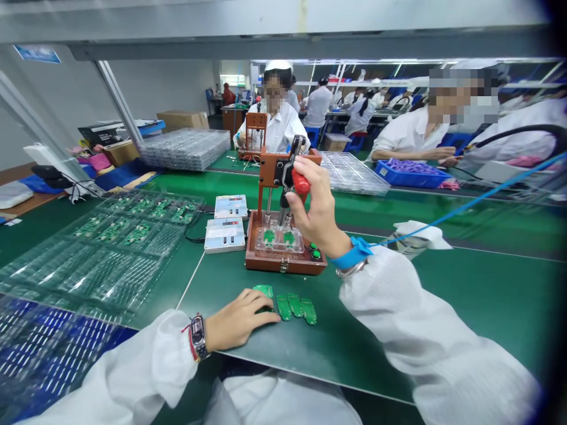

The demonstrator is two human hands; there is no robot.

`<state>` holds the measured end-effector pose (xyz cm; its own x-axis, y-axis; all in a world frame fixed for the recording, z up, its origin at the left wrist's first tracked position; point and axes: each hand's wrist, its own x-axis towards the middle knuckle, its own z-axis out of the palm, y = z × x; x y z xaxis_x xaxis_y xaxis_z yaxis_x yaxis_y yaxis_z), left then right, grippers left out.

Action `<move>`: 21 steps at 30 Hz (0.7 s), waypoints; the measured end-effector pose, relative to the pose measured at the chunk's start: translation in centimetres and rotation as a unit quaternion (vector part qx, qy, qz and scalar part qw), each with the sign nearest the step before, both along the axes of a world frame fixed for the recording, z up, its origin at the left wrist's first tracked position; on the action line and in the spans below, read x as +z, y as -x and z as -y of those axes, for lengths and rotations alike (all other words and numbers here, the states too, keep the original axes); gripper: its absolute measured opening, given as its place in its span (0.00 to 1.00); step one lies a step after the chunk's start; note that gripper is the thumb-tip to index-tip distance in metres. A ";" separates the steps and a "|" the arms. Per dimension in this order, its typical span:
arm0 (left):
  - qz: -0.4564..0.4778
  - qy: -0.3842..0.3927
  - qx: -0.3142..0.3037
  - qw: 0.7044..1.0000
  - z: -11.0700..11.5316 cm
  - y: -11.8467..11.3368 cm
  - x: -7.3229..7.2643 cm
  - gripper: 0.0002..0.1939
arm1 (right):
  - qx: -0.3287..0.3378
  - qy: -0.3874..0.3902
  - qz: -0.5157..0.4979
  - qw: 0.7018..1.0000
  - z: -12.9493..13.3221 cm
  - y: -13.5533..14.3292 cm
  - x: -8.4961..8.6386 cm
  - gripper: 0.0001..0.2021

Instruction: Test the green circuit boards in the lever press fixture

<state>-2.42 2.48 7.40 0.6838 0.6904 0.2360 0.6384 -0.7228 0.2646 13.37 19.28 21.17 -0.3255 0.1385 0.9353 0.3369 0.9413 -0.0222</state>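
Note:
My right hand [316, 203] is wrapped round the red handle [300, 181] of a toggle clamp [286, 168] on an orange-brown test fixture [266, 260]. Under the clamp, green circuit boards [289, 238] show through a clear plate. My left hand [241, 321] lies low on the table, fingers stretched toward several loose green circuit boards [295, 305]. One more circuit board [264, 290] is just beyond its fingers. Whether the fingertips touch a board I cannot tell.
Two small meter boxes [225, 235] stand left of the fixture. A clear tray [146, 260] holding circuit boards covers the left side. A blue cord [465, 206] runs from my right wristband. Across the bench, co-workers sit near stacked trays [188, 147] and a blue bin [411, 176].

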 end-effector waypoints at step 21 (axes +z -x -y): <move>-0.056 0.128 0.082 0.987 -0.7 -0.5 0.0 0.30 | 0.078 0.325 -0.035 0.942 -9.8 1.9 12.4 0.12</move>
<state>-1.88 3.20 7.42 0.5697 0.8212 -0.0313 0.7766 -0.5255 0.3475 11.48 29.09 33.62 -0.3297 0.6454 0.6890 0.1715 0.7587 -0.6285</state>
